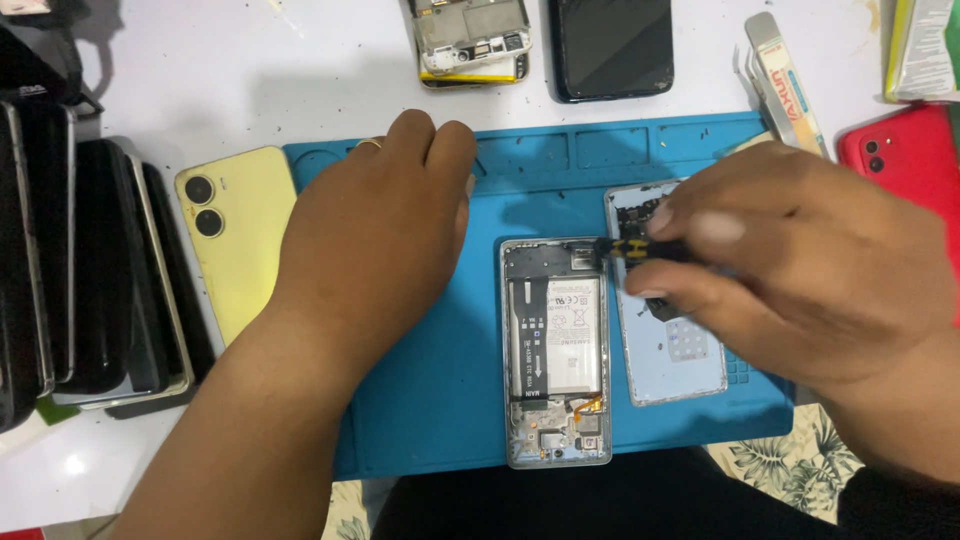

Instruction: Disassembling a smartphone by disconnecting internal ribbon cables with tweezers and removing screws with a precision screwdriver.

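An opened phone (556, 350) with its battery and flex cable showing lies face down on a blue work mat (440, 380). My right hand (800, 270) grips a black and yellow screwdriver (630, 248), its tip at the phone's top right corner. Beside the phone, partly under that hand, lies a light blue back cover (680, 365). My left hand (375, 235) rests palm down on the mat left of the phone, fingers together, a ring on one finger, holding nothing.
A yellow phone (235, 235) lies at the mat's left edge, beside a stack of dark phones (90, 270). A stripped phone frame (470, 40), a black screen (612, 45), a tool packet (790, 85) and a red phone (905, 155) lie behind and to the right.
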